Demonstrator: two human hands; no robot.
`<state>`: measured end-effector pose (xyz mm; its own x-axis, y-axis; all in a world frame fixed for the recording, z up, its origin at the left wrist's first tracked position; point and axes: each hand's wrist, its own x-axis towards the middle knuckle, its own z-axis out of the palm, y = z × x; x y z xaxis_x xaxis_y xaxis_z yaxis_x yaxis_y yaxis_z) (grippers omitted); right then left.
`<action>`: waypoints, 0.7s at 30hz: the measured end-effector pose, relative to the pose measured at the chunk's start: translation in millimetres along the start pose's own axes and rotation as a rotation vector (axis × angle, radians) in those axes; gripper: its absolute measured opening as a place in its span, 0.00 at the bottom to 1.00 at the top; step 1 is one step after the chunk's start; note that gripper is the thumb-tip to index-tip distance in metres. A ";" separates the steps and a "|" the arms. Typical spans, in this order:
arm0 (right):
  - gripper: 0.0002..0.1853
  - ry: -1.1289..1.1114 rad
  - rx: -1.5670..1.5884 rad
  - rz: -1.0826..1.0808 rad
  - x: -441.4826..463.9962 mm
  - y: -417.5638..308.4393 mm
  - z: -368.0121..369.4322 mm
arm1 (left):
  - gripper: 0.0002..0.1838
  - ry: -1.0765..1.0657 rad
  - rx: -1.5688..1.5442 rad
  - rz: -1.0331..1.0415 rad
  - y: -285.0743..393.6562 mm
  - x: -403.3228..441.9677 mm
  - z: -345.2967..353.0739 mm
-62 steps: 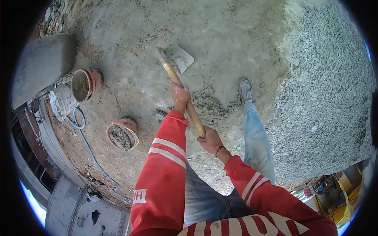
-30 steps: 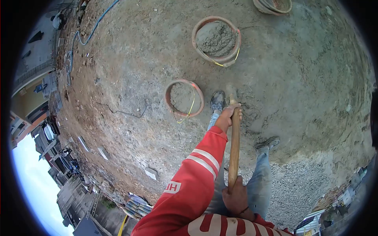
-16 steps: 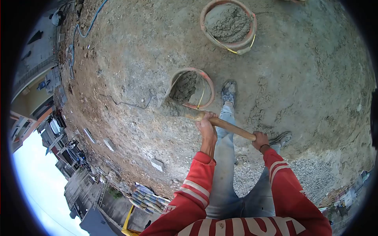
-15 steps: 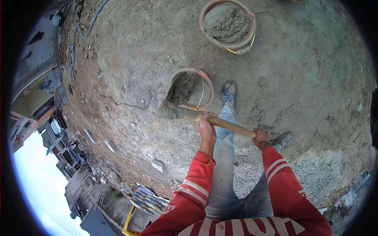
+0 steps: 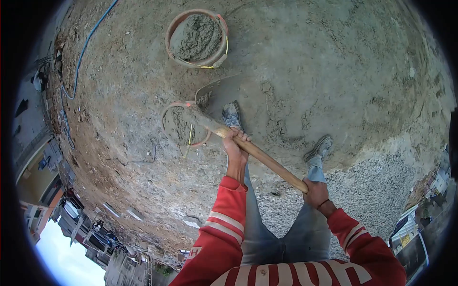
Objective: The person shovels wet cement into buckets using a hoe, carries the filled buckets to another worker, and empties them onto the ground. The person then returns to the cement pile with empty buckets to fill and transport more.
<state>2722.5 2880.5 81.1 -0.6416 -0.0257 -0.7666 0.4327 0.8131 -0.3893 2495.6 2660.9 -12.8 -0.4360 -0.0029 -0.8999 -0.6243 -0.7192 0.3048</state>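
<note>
A long wooden-handled hoe point(image 5: 269, 159) slants across in front of me. Wrapped round its handle near the head is my left hand point(image 5: 234, 148), closed. My right hand point(image 5: 315, 193) is closed round the butt end. The hoe's mortar-grey blade point(image 5: 225, 90) is off the near bucket and over the ground beside my shoe, with some wet mix along its left edge. The near bucket point(image 5: 200, 143), with an orange rim and yellow handle, holds wet grey mix, partly hidden by the hoe's neck. A second bucket point(image 5: 172, 50), heaped with mix, stands farther off.
My shoes point(image 5: 232, 116) stand on wet, mix-smeared ground. Gravel point(image 5: 377, 195) lies to the right and behind. A blue hose point(image 5: 78, 76) snakes along the left, with loose blocks point(image 5: 135, 214) and a thin dark rod on the rough soil.
The hoe blade has come out of the near bucket and moved right of it. Both hands keep their hold on the handle. The buckets appear farther left as the view has shifted.
</note>
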 end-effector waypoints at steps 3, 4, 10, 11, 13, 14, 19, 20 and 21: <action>0.18 0.143 -0.059 0.051 48.0 20.5 5.2 | 0.04 0.000 0.124 0.140 -45.6 70.7 9.5; 0.16 0.161 -0.081 0.061 69.3 28.4 8.8 | 0.04 0.019 0.224 0.193 -61.7 91.4 16.2; 0.11 0.171 0.021 0.109 102.0 56.8 45.0 | 0.04 0.202 0.753 0.140 -169.1 163.3 -12.2; 0.11 0.177 0.052 0.115 83.6 62.4 54.3 | 0.06 0.216 0.787 0.095 -184.1 152.3 -23.5; 0.10 0.003 0.068 0.178 44.6 75.8 60.0 | 0.06 0.275 0.771 0.015 -217.7 114.3 -46.3; 0.10 -0.062 0.073 0.195 19.1 80.1 62.0 | 0.06 0.323 0.834 -0.013 -235.9 92.2 -62.9; 0.13 -0.246 0.157 0.279 -43.6 96.2 47.2 | 0.06 0.395 1.218 -0.149 -304.5 66.0 -139.6; 0.17 -0.345 0.202 0.321 -46.2 93.7 40.3 | 0.06 0.379 1.212 -0.139 -315.1 70.6 -149.8; 0.16 -0.275 0.214 0.312 -44.8 91.9 42.2 | 0.07 0.350 1.110 -0.158 -326.2 75.6 -158.0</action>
<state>2817.7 2931.8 58.2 -0.2809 0.0243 -0.9594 0.7178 0.6689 -0.1932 2768.7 2785.5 -229.5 -0.2089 -0.2833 -0.9360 -0.9536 0.2713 0.1307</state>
